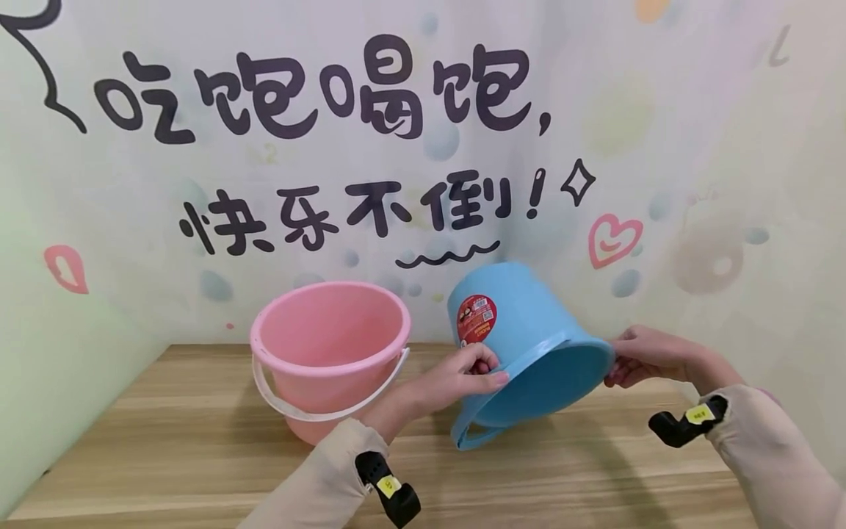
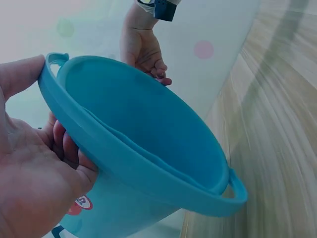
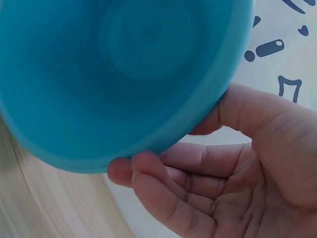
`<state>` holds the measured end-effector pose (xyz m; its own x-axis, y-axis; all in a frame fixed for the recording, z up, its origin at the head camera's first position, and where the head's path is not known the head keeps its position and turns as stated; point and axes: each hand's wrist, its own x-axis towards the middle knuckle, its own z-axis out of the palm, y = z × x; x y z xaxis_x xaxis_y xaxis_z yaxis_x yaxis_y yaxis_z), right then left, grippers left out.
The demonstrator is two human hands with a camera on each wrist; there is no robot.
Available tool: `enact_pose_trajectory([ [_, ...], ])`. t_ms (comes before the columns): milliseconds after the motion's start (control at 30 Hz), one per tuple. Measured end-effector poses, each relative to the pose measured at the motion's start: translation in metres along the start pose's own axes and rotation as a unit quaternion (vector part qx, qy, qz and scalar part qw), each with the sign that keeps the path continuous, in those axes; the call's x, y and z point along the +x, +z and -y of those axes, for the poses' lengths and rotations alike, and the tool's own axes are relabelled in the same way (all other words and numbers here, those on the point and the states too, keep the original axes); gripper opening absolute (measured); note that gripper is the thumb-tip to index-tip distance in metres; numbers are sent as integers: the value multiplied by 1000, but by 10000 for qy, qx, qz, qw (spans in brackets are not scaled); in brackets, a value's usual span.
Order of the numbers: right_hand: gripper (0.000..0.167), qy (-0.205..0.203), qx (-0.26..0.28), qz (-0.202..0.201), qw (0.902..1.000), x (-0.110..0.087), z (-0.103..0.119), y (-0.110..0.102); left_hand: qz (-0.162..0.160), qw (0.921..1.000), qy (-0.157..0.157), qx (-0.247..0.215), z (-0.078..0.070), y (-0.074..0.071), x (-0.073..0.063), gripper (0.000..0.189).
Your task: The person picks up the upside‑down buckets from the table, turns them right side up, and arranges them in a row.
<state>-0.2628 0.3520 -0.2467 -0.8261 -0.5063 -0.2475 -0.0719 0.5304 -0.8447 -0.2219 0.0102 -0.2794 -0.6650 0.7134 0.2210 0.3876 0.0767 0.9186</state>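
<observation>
Left hand (image 1: pixel 456 378), right hand (image 1: pixel 651 358) pinching a round blue plastic bucket (image 1: pixel 522 305) — not upright yet; round pink plastic bucket (image 1: pixel 330 386) already standing, nearer wood-grain table's (image 1: pixel 198 470) left edge.

Pink bucket (image 1: pixel 317 389): way in from above, mouth up; from the front, its slung white handle (image 1: pixel 317 416) and the left forearm (image 1: pixel 380 415) cut across. Gap to the tipped blue bucket (image 1: pixel 522 308) narrow, left hand (image 1: pixel 459 378) in front of it, wall (image 1: pixel 694 110) behind both. Room over the tabletop (image 1: pixel 529 485) between the sleeves, leading to the blue mouth, right hand (image 1: pixel 651 356) bounding its far side.
</observation>
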Motion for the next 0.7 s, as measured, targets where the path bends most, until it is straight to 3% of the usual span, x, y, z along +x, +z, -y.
enact_pose_trajectory([
  [467,41,427,-631,-778,9941,-4,23,-4,-431,9932,-329,-1032,0,-1,2,29],
  [700,29,237,-751,-872,9931,-2,31,-8,-489,9792,-115,-1968,2,-5,2,28],
])
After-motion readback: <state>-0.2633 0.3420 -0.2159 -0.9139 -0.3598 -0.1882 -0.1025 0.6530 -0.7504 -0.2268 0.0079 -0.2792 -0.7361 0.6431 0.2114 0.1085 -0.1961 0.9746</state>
